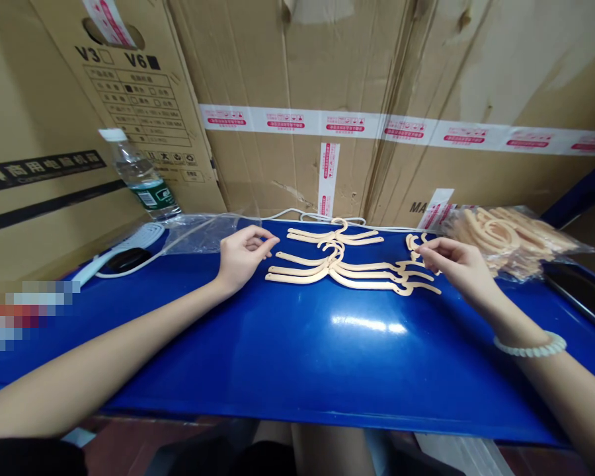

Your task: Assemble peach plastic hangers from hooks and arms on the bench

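Note:
Beige plastic hangers (305,272) lie in a group on the blue table, their arms spread left and right and their hooks pointing away from me. Just behind them rests a second, smaller set of hangers (359,239). My left hand (242,258) hovers left of the groups, thumb and index tips close together, with nothing visible between them. At the right end, the fingers of my right hand (453,261) pinch a small beige hanger piece (416,256), partly hidden by the fingertips. More curved beige pieces (419,274) lie beneath that hand.
Clear bags of beige hanger parts (513,235) lie at the right, near a dark flat object (582,297). A water bottle (146,182), a coiled white cable (143,238) and clear plastic film (198,235) are at the left. Cardboard boxes (287,172) wall in the blue table (277,357).

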`<action>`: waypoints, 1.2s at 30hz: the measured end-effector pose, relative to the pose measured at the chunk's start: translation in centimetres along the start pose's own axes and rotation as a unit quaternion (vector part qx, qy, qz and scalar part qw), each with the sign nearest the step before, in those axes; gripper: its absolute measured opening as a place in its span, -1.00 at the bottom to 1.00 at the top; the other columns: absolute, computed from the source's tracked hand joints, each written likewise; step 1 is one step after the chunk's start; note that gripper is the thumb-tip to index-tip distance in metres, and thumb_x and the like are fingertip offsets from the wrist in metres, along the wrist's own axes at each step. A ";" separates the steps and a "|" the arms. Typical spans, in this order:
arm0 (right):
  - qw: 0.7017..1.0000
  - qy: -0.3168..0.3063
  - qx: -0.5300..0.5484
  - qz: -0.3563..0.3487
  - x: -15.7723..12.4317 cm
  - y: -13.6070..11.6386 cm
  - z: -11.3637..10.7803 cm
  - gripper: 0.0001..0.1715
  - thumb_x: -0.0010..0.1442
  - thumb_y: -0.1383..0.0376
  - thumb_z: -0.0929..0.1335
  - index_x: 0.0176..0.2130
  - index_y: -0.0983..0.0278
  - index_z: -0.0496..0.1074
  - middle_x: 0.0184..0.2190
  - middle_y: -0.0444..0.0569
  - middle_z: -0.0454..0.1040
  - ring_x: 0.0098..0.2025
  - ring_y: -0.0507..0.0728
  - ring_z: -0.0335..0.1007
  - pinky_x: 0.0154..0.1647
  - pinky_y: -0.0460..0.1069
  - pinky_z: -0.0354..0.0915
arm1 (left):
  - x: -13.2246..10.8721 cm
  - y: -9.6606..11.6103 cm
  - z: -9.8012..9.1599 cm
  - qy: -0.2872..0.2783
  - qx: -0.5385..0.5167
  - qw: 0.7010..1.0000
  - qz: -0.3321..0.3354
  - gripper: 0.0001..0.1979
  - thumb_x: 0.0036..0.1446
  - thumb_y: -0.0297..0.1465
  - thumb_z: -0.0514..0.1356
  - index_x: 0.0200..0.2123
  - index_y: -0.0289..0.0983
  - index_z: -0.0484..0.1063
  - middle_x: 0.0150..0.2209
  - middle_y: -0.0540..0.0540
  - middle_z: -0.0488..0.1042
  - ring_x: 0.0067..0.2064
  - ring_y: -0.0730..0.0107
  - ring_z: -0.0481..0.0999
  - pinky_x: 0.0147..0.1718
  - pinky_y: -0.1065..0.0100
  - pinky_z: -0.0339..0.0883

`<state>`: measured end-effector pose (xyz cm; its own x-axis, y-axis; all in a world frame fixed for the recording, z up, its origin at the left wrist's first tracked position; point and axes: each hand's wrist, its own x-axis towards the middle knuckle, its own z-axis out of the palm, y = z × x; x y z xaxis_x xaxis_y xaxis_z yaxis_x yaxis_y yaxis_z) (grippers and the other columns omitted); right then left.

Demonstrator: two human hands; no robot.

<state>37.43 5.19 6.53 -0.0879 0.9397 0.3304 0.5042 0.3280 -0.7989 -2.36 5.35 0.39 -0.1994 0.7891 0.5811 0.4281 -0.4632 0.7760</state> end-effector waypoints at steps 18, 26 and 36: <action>0.850 -0.041 -0.493 -0.180 3.2 6.2 -4.9 -0.68 0.27 0.37 0.29 -0.08 0.34 0.58 -0.19 0.13 0.65 -0.14 0.30 0.53 -0.17 0.09 0.41 | 7.2 0.8 4.9 -0.193 0.149 0.967 0.068 -0.89 -0.01 -0.55 0.27 -0.40 -0.27 0.58 -0.36 -0.07 0.64 -0.31 0.29 0.65 -0.23 0.31 0.53; 0.826 -0.072 -0.523 -0.198 3.2 6.4 -2.6 -0.60 0.30 0.43 0.27 0.05 0.40 0.55 -0.11 0.19 0.63 -0.01 0.34 0.43 -0.06 0.11 0.36 | 7.4 0.6 5.7 -0.167 0.168 0.967 0.096 -0.98 0.07 -0.44 0.33 -0.38 -0.26 0.59 -0.45 -0.03 0.62 -0.38 0.34 0.60 -0.32 0.36 0.43; 0.817 -0.101 -0.519 -0.230 3.3 6.1 -0.5 -0.66 0.29 0.47 0.28 -0.07 0.37 0.60 -0.11 0.19 0.62 -0.03 0.35 0.39 -0.10 0.13 0.28 | 8.9 -1.7 5.3 -0.258 0.282 0.907 0.178 -0.83 0.03 -0.31 0.39 -0.29 -0.21 0.58 -0.29 -0.06 0.62 -0.19 0.19 0.55 -0.14 0.26 0.34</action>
<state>40.65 10.23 3.03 -0.5596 0.7716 0.3025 0.8262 0.4909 0.2764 -0.18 15.28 2.97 0.4165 0.7814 0.4647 0.7963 -0.5601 0.2283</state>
